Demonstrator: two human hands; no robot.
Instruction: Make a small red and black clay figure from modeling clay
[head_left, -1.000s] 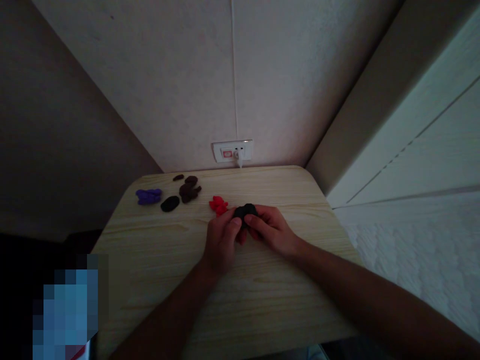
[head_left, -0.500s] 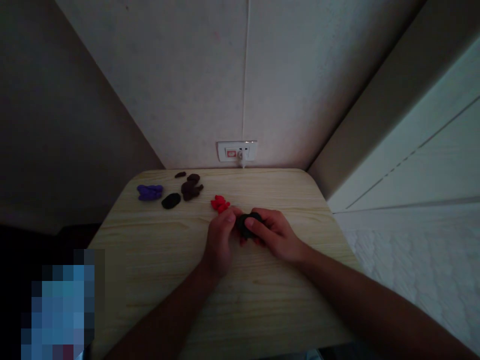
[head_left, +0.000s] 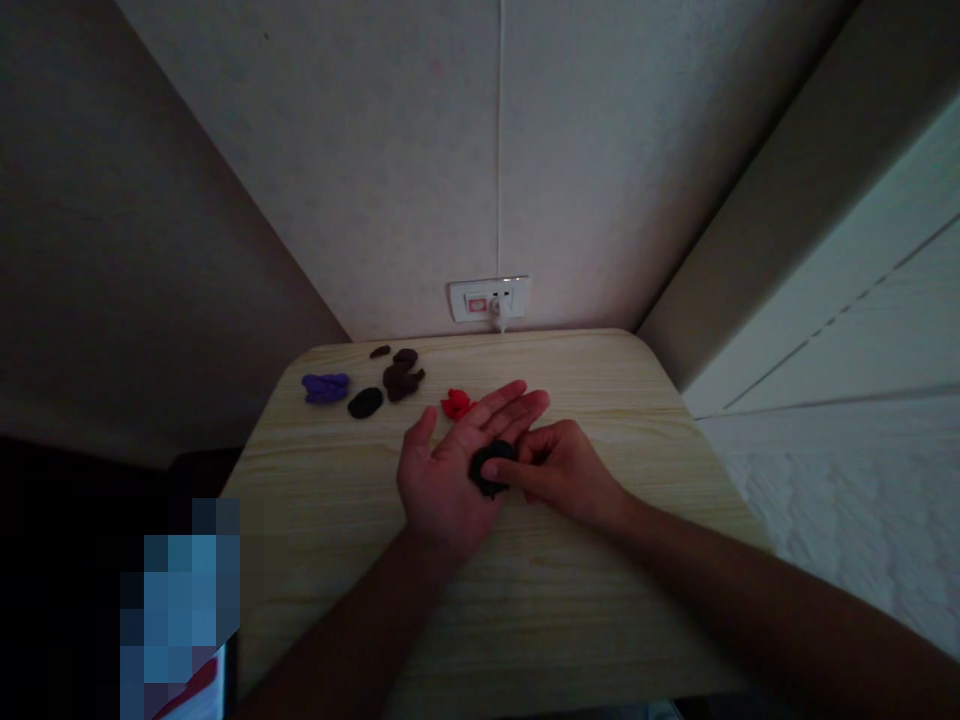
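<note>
My left hand (head_left: 450, 465) lies palm up over the wooden table (head_left: 315, 520), its fingers stretched out flat. A black lump of clay (head_left: 489, 468) rests at the edge of that palm. My right hand (head_left: 559, 470) is curled beside it, its thumb and fingers pinching the black lump against the left palm. Just beyond my left fingertips lies a small red clay piece (head_left: 456, 403).
Further left on the table lie a purple clay piece (head_left: 325, 387), a black oval piece (head_left: 365, 402) and several dark brown pieces (head_left: 401, 375). A wall socket (head_left: 489, 298) with a plugged cable sits behind the table. A white panelled surface (head_left: 847, 330) stands to the right.
My left hand has turned palm up and spread its fingers; before, both hands were closed round the black lump. The lump now rests on the left palm with the right hand pressing it.
</note>
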